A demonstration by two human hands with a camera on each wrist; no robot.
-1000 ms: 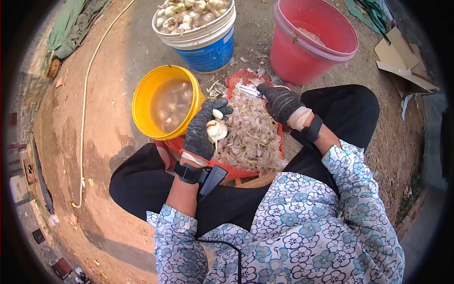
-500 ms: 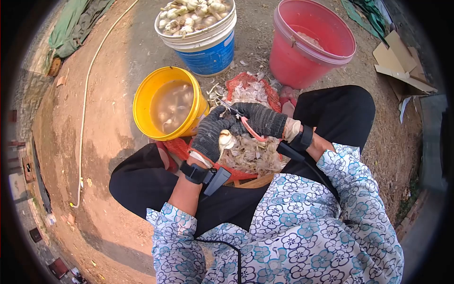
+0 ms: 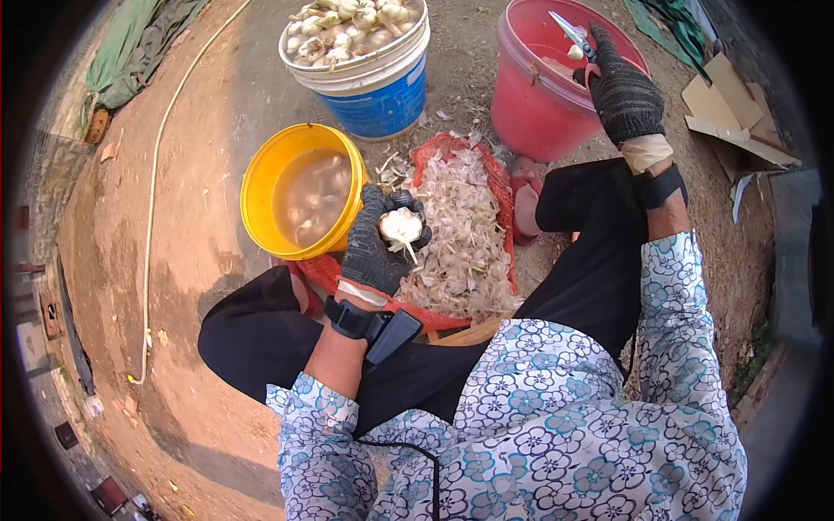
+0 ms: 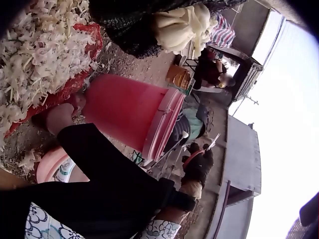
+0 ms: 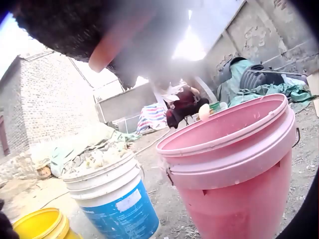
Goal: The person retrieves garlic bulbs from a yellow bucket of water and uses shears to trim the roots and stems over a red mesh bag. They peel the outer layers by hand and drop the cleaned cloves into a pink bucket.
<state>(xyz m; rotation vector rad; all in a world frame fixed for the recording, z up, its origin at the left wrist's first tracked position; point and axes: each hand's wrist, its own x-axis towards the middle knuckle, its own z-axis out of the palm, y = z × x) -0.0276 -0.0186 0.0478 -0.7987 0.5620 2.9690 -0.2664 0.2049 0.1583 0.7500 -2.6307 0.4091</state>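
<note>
My gloved left hand (image 3: 379, 241) holds a partly peeled garlic bulb (image 3: 400, 229) beside the yellow bucket (image 3: 254, 217), its stalk pointing down. The bulb's bare white cloves (image 4: 182, 27) show close up in the left wrist view. Over the pink bucket (image 3: 532, 104), my gloved right hand (image 3: 627, 97) grips scissors (image 3: 569, 33) with pinkish-red handles, blades pointing away. A peeled garlic clove (image 3: 575, 52) appears just below the blades. In the right wrist view this clove (image 5: 204, 112) is apart from the glove, at the bucket's far rim.
A red mesh sack (image 3: 502, 195) heaped with garlic skins (image 3: 460, 252) lies between the legs. A blue-and-white bucket (image 3: 373, 91) full of garlic bulbs stands behind. Cloudy water with garlic fills part of the yellow bucket. A cardboard box (image 3: 738, 104) lies right; another person (image 4: 212, 72) sits farther off.
The right hand came in to the bulb with the scissors, then swung out right over the pink bucket. The clove has left the left hand, which keeps the bulb beside the yellow bucket.
</note>
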